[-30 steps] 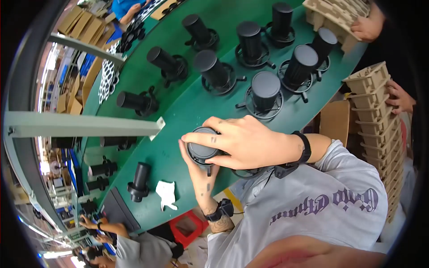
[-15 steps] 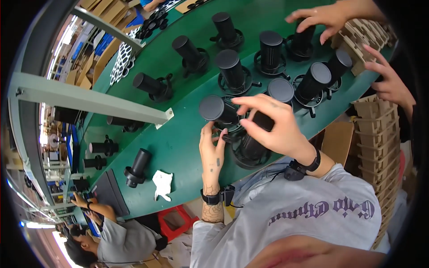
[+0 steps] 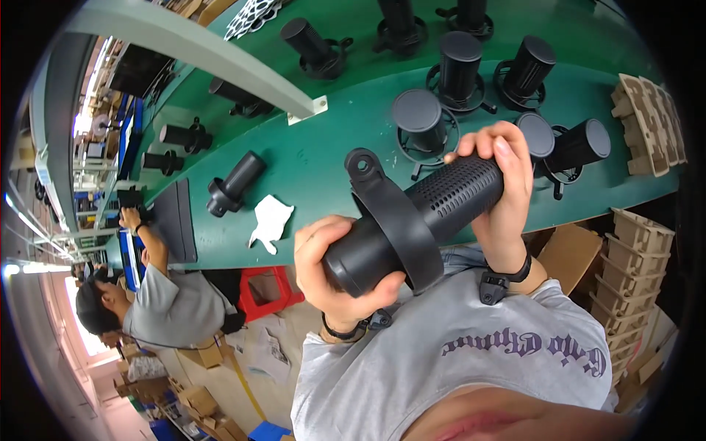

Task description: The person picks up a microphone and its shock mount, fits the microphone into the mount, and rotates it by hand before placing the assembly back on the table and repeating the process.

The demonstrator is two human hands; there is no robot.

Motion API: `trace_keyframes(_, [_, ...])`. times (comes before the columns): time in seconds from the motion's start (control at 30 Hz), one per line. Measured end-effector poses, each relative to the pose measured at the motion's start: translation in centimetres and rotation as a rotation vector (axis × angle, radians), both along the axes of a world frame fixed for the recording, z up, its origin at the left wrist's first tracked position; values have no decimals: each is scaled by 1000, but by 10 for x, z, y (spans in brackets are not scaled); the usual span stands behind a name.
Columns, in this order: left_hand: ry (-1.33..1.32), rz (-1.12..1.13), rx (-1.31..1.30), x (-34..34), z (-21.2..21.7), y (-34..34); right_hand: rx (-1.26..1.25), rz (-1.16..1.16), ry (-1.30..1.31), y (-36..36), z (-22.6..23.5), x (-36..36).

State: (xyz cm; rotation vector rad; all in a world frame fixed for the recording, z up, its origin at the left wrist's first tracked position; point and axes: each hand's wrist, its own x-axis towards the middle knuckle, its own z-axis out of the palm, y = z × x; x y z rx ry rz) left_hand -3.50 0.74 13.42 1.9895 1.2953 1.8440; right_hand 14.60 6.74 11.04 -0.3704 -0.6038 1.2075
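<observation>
A black microphone (image 3: 460, 197) is raised in front of me, tilted across my body above the table's near edge. My left hand (image 3: 323, 268) wraps its smooth lower end. My right hand (image 3: 511, 180) grips the perforated grille end. Around the body sits a broad black shock-mount ring (image 3: 401, 228), with a holed bracket tab (image 3: 362, 165) sticking up from it. Just beyond my right hand another microphone (image 3: 421, 121) stands upright in its ring mount. A further one (image 3: 577, 145) leans to the right.
The green table (image 3: 346, 121) carries several more mounted microphones. Left of my hands lie a white cloth (image 3: 271, 220) and a microphone on its side (image 3: 235, 180). A metal post (image 3: 220, 51) slants overhead. Pulp trays (image 3: 651, 125) stand right; a co-worker (image 3: 176, 294) sits left by a red stool (image 3: 265, 294).
Both hands have lifted the microphone off the table and hold it tilted between them. My view has turned toward the right. Another person's hands at the upper right are out of sight.
</observation>
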Motion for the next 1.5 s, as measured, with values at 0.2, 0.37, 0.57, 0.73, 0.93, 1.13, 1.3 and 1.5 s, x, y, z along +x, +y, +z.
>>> trace_keyframes(0.2, [156, -36, 157, 2, 20, -4, -98, 157, -140, -2, 7, -1])
trace_keyframes(0.37, [339, -2, 337, 15, 24, 9, -53, 250, -65, 10, -7, 10])
trace_keyframes(0.57, [401, -72, 367, 16, 26, 9, -54, 269, -69, 13, -9, 11])
trace_keyframes(0.73, [264, -80, 441, 26, 19, 8, -28, 289, -79, 14, -8, 12])
trace_keyframes(0.93, [487, -181, 555, 28, 22, 7, -52, 287, -91, 15, 1, 12])
trace_keyframes(1.13, [572, -224, 531, 33, 27, 3, -45, 299, -90, 20, 0, 17])
trace_keyframes(1.3, [634, -167, 504, 35, 30, 1, -115, 295, -136, 17, 6, 16])
trace_keyframes(1.5, [622, -200, 582, 38, 26, 6, -121, 327, -140, 17, 7, 18])
